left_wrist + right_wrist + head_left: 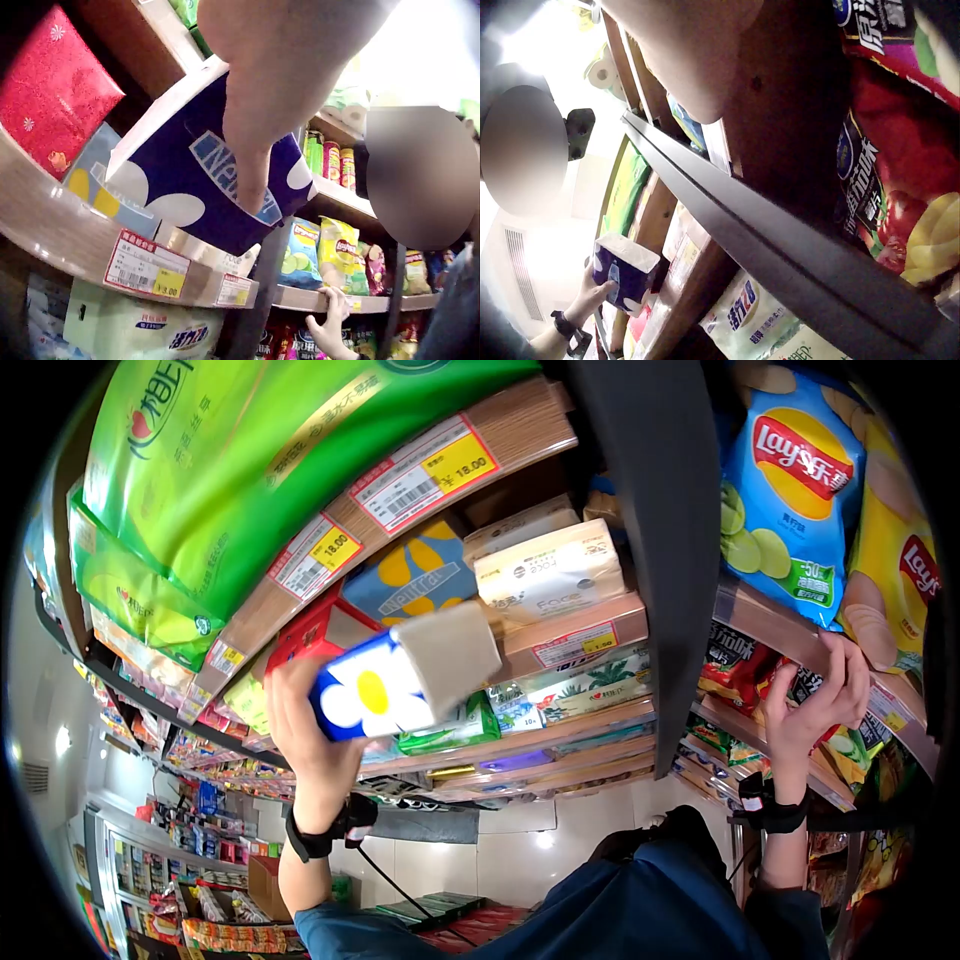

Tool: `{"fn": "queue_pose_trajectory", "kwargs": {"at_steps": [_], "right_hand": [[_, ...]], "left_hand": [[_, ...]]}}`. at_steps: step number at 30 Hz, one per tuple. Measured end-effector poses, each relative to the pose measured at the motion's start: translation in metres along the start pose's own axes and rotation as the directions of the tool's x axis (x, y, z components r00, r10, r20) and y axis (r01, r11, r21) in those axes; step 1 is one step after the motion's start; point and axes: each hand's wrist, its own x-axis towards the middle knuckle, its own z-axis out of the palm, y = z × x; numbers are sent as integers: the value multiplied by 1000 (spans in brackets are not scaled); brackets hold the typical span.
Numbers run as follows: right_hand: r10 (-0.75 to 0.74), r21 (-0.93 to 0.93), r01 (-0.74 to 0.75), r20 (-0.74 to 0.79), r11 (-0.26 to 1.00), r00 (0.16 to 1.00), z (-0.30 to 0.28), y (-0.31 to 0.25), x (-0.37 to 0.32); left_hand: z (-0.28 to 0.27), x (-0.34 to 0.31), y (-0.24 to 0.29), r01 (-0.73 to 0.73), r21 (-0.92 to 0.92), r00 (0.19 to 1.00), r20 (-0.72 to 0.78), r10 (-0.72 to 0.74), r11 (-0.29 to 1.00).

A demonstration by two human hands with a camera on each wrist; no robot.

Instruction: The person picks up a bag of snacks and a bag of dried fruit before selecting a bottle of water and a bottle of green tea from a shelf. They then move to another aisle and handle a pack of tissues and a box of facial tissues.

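My left hand grips a dark blue tissue pack printed with white petals and a yellow flower centre, its pale end turned to the right in the head view. In the left wrist view the thumb lies across the lettering on the pack. Behind it on the shelf sit a grey-blue tissue pack with yellow petals and a cream tissue pack. The right hand, fingers loosely bent and holding nothing, is at the shelf edge below a blue bag of Lay's chips.
A dark upright post divides the tissue shelves from the chip shelves. Large green tissue bags stand on the shelf above. A yellow chip bag hangs over the right shelf. Price tags line the shelf edges.
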Motion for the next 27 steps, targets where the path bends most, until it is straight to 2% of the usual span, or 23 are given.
{"fn": "queue_pose_trajectory", "kwargs": {"at_steps": [3, 7, 8, 12, 15, 19, 25, 27], "right_hand": [[22, -3, -22, 8, 1000, 1000, 1, -1, -4], [38, -9, -37, 22, 999, 999, 0, 0, -5], [35, -15, -35, 22, 999, 999, 0, 0, -6], [22, -44, -21, 21, 999, 1000, -2, -3, -4], [12, -37, -12, 16, 999, 1000, -1, -2, -3], [21, -43, -21, 2, 999, 1000, 2, -1, -5], [18, -30, -18, 6, 999, 1000, 1, 1, -6], [26, -48, -26, 4, 998, 1000, 1, 1, -7]], "left_hand": [[11, 15, -7, 5, 84, 998, -61, 0, 996], [28, 24, -13, -5, 51, 999, -40, 7, 999], [32, 24, -13, 38, 43, 999, 4, -39, 998], [38, 27, -15, 38, 29, 985, 165, -42, 999], [47, 27, -28, 18, 3, 980, 199, -18, 1000], [51, 40, -38, 198, -123, 921, 362, -142, 972], [50, 46, -29, 146, -16, 934, 333, -132, 989], [51, 48, -13, 19, 49, 974, 225, -29, 999]]}}
